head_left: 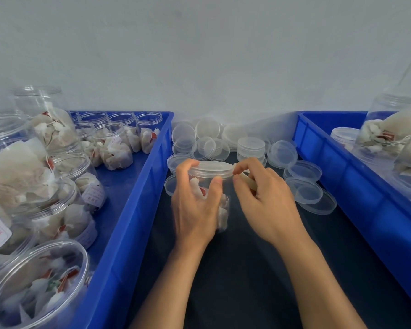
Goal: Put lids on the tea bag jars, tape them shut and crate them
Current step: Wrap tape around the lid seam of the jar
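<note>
A clear jar of tea bags (223, 210) stands on the dark table between the two crates, with a clear lid (212, 168) on top. My left hand (195, 205) grips the jar around its side, thumb and fingers reaching up to the lid's rim. My right hand (263, 198) is at the lid's right edge, thumb and forefinger pinching something small and pale there; it looks like tape, but I cannot tell for sure.
A blue crate (138, 210) on the left holds several open jars of tea bags (114, 148). Another blue crate (342, 176) on the right holds jars (389, 129). Loose clear lids (304, 172) lie piled on the dark table (247, 281) behind my hands.
</note>
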The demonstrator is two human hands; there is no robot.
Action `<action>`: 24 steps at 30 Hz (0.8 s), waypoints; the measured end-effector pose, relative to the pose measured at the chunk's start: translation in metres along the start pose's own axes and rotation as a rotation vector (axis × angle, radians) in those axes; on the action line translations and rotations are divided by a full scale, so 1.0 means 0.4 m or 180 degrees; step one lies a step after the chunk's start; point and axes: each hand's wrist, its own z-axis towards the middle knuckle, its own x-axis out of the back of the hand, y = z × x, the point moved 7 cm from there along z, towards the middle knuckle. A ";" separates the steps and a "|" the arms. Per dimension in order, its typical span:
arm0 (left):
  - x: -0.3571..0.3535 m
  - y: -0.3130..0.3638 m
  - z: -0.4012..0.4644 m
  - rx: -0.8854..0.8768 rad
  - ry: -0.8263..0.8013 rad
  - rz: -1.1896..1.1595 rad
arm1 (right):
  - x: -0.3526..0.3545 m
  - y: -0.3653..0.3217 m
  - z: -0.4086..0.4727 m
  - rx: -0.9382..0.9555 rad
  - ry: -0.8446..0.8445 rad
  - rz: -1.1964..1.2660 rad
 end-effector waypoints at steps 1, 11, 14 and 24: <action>0.001 0.001 0.001 0.0002 -0.0011 0.0004 | -0.001 0.004 0.000 0.0002 -0.0054 0.0011; 0.006 -0.005 0.009 0.0110 -0.0172 -0.0221 | -0.004 0.037 0.003 -0.0136 -0.0240 0.0229; 0.008 -0.005 0.014 0.0148 -0.0227 -0.0203 | 0.000 0.043 0.004 -0.0160 -0.0253 0.0170; 0.006 -0.010 0.018 0.0256 -0.0496 -0.0393 | 0.001 0.046 0.005 -0.0237 -0.0304 0.0188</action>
